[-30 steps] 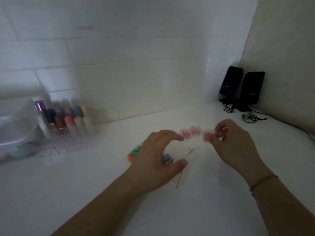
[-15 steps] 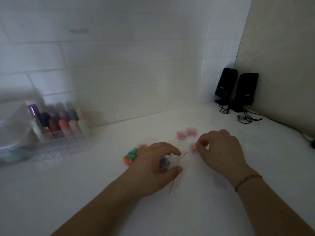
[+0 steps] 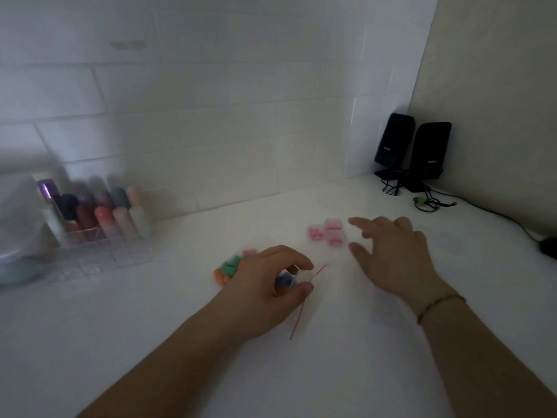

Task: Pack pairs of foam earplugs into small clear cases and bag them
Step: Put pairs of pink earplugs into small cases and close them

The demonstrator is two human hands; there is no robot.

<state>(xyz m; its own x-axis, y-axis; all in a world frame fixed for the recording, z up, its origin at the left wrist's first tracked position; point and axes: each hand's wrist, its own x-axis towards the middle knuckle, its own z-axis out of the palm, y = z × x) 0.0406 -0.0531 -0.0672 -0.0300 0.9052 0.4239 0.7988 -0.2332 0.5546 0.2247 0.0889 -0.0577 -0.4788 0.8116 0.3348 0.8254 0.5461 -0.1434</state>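
Observation:
Three small clear cases with pink earplugs [image 3: 327,234] sit close together on the white counter [image 3: 180,342]. My right hand [image 3: 391,251] hovers just right of them, blurred, fingers spread and holding nothing. My left hand [image 3: 271,285] curls over a clear zip bag with a red seal line [image 3: 304,300], thumb and fingers pinching its mouth. Loose green, orange and blue earplugs [image 3: 229,268] show inside the bag beside and under that hand.
A clear organiser holding coloured tubes [image 3: 99,218] stands at the back left beside a translucent container [image 3: 18,224]. Two black speakers [image 3: 413,152] with cables [image 3: 431,202] fill the back right corner. A dark object [image 3: 548,247] lies at the right edge.
My right hand carried a pink case down, set it beside the other two cases and let go; its fingers now spread. My left hand stayed on the bag.

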